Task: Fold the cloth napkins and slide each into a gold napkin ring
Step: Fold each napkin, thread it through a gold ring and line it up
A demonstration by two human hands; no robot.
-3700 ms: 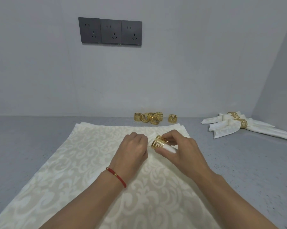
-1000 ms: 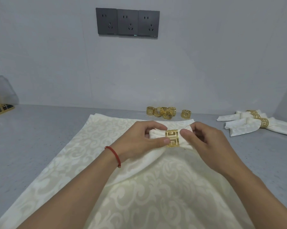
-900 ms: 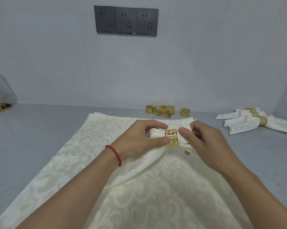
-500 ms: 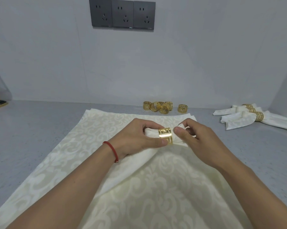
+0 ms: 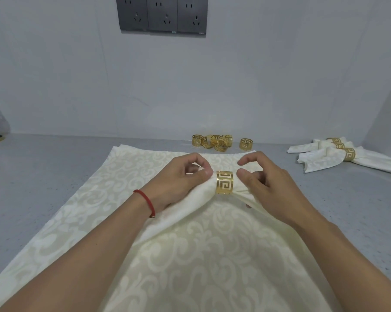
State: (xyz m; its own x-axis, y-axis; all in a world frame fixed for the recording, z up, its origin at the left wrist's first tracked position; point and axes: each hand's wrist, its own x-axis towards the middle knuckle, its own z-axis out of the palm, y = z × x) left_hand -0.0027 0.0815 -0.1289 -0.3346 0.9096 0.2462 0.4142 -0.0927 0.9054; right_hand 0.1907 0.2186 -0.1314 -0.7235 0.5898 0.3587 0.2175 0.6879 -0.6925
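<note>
Both hands work one napkin (image 5: 201, 199) at the far middle of the patterned cloth (image 5: 190, 266). Left hand (image 5: 181, 183) has its grip clamped on the bunched fabric just left of the ring (image 5: 224, 183), thumb and forefinger pinching the folds. Right hand (image 5: 268, 188) sits just right of the ring with its fingers curled; the lower ones seem to hold the fabric coming out on that side, though the forefinger and thumb stand apart and part of the contact is hidden, so I judge it a loose hold rather than a firm pinch.

That ring is already on the napkin, upright, with gathered cloth showing on both sides of it. From this I judge the step in hand to be seating the ring: drawing the napkin through until the band sits near the middle.

Next move, as I read it, calls for holding the ring steady with one hand while the other eases the fabric along, keeping the folds together so they do not bunch or slip out. After that the bundle would go with the finished napkins (image 5: 338, 154) lying on the tabletop (image 5: 43, 176) to the right.

Spare rings (image 5: 214, 142) lie in a loose cluster near the wall, beyond the cloth, so more napkins appear to remain.
</note>
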